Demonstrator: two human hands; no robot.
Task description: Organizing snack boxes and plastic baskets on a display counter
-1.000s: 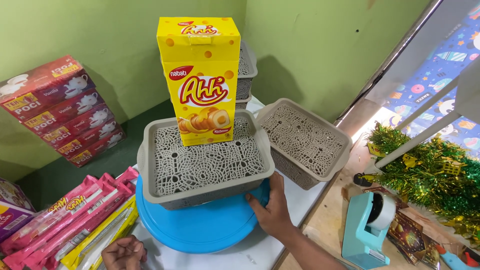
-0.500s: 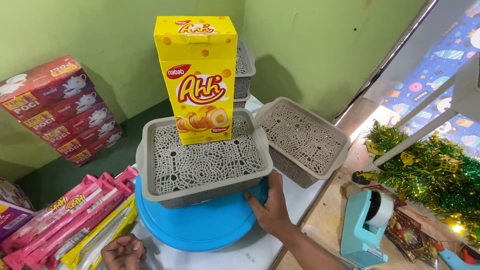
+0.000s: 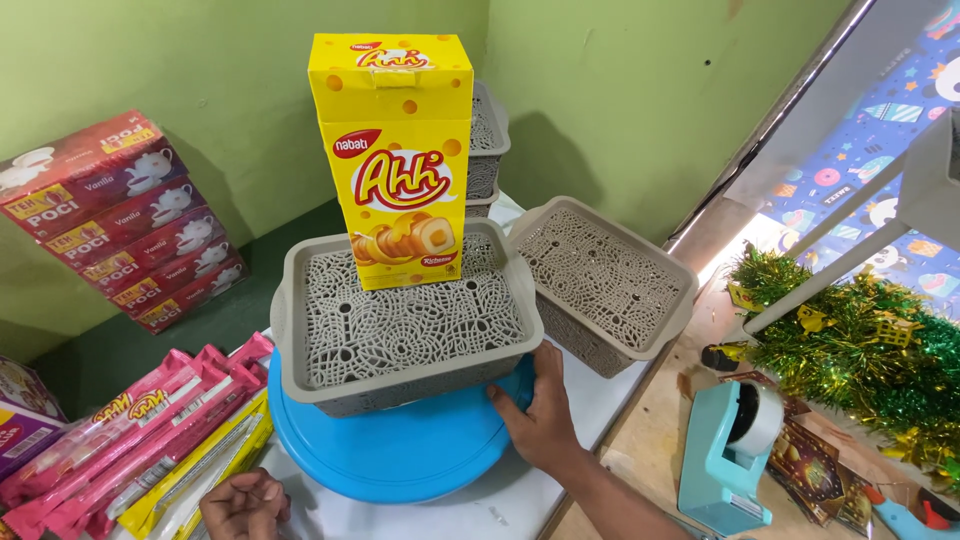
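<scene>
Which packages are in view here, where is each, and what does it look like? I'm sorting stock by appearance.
Yellow box: tall, upright in the grey basket beside the right hand.
Red cartons: stacked aslant against the green wall, left.
Pink packs: long, flat, lower left, near the left hand.
Yellow packs: long, beside the pink ones.

right hand (image 3: 545,420) grips grey basket (image 3: 400,330) holding yellow box (image 3: 398,160).
</scene>
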